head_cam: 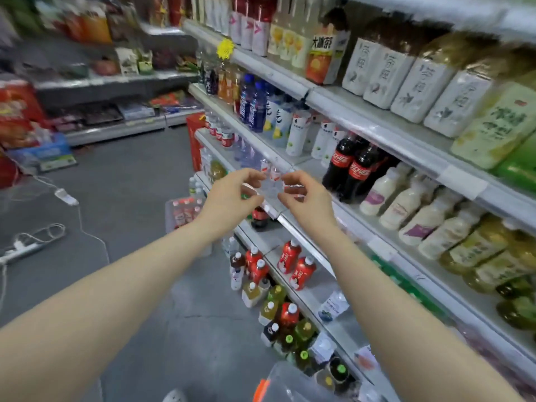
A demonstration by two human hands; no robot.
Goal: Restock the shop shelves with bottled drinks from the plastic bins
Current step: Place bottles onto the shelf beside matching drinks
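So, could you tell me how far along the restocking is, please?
Done: the shelves look mostly stocked, with gaps lower down. In hand: the left hand and right hand pinch a clear item at the shelf edge, too blurred to identify. Left: bottles sit in the floor bin.

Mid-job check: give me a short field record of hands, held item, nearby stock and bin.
left hand: pinches clear item at shelf edge
right hand: pinches same clear item
clear item: blurred, identity unclear
stock right of hands: cola bottles, white bottles
plastic bin: clear, at bottom edge of view
floor: power strip, far left
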